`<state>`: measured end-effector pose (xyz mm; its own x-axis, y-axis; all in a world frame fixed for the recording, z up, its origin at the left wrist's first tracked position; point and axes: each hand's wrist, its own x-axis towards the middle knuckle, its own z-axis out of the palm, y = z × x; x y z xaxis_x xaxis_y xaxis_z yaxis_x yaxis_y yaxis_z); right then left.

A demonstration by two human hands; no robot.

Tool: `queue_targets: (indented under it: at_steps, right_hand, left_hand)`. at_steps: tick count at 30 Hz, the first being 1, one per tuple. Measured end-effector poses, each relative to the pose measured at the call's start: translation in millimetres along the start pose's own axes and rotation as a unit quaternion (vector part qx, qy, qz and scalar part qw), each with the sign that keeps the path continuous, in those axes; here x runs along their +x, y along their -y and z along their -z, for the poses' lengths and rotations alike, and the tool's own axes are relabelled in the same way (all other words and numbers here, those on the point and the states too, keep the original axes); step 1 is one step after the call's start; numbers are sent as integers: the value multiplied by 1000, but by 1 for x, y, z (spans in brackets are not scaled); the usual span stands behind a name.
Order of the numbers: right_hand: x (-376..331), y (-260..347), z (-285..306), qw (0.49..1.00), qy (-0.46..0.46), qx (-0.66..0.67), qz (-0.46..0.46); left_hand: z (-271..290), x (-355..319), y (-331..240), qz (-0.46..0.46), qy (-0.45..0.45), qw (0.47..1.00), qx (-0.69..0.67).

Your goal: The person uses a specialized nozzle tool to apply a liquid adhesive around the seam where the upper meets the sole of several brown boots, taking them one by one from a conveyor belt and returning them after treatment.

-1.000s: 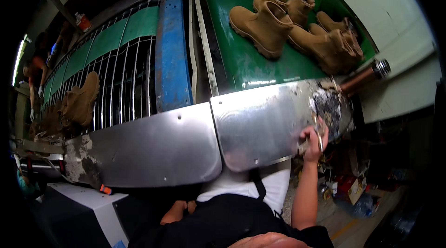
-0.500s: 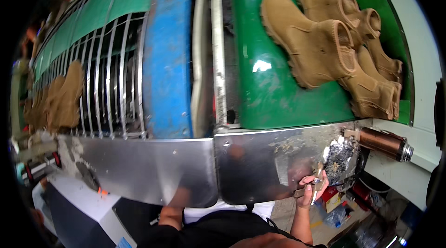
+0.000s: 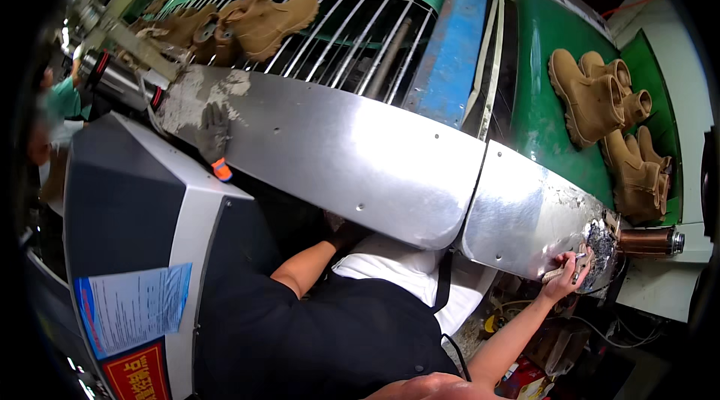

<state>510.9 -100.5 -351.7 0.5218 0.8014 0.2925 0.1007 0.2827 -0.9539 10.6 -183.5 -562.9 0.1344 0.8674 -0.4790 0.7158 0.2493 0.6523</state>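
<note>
My right hand (image 3: 561,280) is at the right end of the steel ledge (image 3: 360,152), its fingers closed around a small tan and metal tool (image 3: 582,265) whose kind I cannot make out. Right beside it is a rough patch of black and white residue (image 3: 600,244) on the ledge. My left hand (image 3: 349,234) is low under the ledge's front edge, near white cloth (image 3: 390,269) at my lap. Shadow hides its fingers. Tan boots (image 3: 589,100) lie on the green belt (image 3: 536,62) beyond the ledge to the right.
More tan boots (image 3: 270,21) sit on the metal bar rack (image 3: 352,40) at left. A grey glove (image 3: 214,130) with an orange cuff lies on the ledge. A brown flask (image 3: 646,242) juts out at right. A dark machine housing (image 3: 135,212) stands left; another person (image 3: 64,100) is beyond.
My view has swung left, showing more of the ledge, rack and machine housing. My right hand still holds the tool by the black residue patch.
</note>
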Motion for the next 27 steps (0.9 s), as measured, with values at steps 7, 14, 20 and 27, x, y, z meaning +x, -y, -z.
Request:
queue_targets:
  at_steps: [7, 14, 20, 27]
  right_hand:
    - [1, 6, 6, 998, 10, 45, -35]
    - [5, 0, 9, 997, 3, 62, -47]
    - [-1, 8, 9, 997, 7, 53, -48]
    - [2, 1, 11, 999, 24, -7, -21]
  left_hand:
    - [30, -47, -31, 14, 93, 994, 52]
    - [121, -93, -126, -140, 231, 962, 29]
    - [256, -71, -164, -290, 40, 951, -103]
    - [486, 60, -102, -205, -635, 738, 102]
